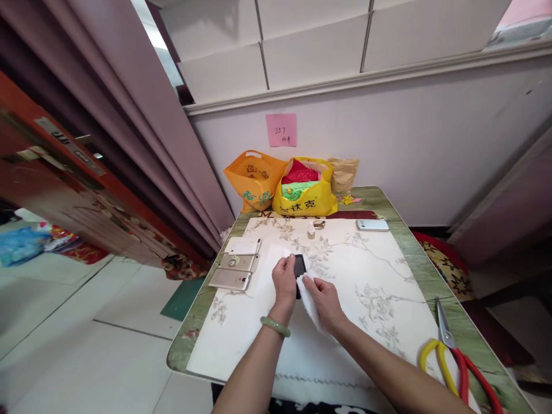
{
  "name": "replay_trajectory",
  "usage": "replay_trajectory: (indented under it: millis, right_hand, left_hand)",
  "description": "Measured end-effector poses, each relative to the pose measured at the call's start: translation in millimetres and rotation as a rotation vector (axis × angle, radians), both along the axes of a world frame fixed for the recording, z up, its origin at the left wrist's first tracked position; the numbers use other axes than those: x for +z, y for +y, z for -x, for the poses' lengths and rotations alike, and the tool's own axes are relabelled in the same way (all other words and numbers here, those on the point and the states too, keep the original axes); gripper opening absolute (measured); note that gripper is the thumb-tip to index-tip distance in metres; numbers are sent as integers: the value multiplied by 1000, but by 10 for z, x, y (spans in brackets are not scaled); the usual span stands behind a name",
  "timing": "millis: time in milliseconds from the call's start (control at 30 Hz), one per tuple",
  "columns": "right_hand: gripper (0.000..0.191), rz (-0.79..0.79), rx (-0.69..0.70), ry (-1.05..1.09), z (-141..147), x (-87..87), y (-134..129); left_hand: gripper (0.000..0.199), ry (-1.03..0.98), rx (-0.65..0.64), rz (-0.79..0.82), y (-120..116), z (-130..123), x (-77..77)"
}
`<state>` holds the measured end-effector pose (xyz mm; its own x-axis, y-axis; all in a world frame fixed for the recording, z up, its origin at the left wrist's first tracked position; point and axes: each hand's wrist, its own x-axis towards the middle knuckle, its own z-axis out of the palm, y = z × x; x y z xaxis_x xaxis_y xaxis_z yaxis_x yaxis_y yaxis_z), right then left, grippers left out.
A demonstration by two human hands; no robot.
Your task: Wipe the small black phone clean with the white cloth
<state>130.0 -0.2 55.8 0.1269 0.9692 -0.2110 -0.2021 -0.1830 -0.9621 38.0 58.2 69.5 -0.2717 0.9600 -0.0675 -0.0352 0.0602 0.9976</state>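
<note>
Near the middle of the table, my left hand [284, 280] grips a dark phone [300, 265] by its left side, fingers closed round it. A green bangle [275, 326] circles my left wrist. My right hand [324, 298] pinches a white cloth [309, 305], which lies against the lower right part of the phone and covers some of it. Left of my hands, a white phone [244, 245] and two gold phones [238, 262] [230, 279] lie in a column on the floral sheet [345, 253].
At the table's back stand an orange bag [254, 178], a filled yellow bag [306, 204] and a brown paper bag [344, 174]. A small bottle [311, 232] sits before them. A silver phone [372, 225] lies back right; large scissors [448, 339] lie front right.
</note>
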Motion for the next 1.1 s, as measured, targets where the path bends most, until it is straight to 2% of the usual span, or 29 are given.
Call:
replay_trajectory:
  millis: [67, 133, 300, 367, 433, 633, 700, 767, 833, 933, 1033, 1100]
  right_hand:
    - [42, 15, 3, -22, 18, -36, -63]
    - [42, 16, 12, -48, 18, -55, -80]
    - [43, 8, -62, -13, -29, -15, 88]
    - [42, 5, -95, 26, -29, -2, 156]
    - [41, 6, -71, 43, -5, -9, 162]
    - [44, 17, 45, -55, 69, -100, -55]
    - [43, 54, 41, -20, 50, -111, -63]
    - [43, 94, 10, 38, 8, -109, -2]
    - [43, 128, -66, 80, -51, -105, 104]
    - [43, 157, -165, 170, -130, -110, 257]
    - [44, 145, -169, 266, -152, -118, 319]
    - [44, 130, -167, 265, -136, -114, 312]
  left_hand:
    - [41, 19, 52, -4, 36, 15, -13]
    - [40, 70, 41, -13, 30, 53, -18]
    - [40, 177, -291, -1, -131, 165, -8]
    - [41, 166, -346, 20, -182, 180, -9]
    - [40, 133, -291, 16, -184, 182, -17]
    - [39, 93, 39, -26, -12, 173, -56]
    - [39, 61, 93, -21, -2, 161, -61]
    - [39, -10, 84, 10, -46, 157, -52]
    - [39, -95, -7, 55, -131, 184, -32]
    - [41, -150, -266, 172, -276, 294, 11]
    - [41, -122, -563, 331, -365, 419, 51]
    - [39, -97, -697, 404, -376, 458, 72]
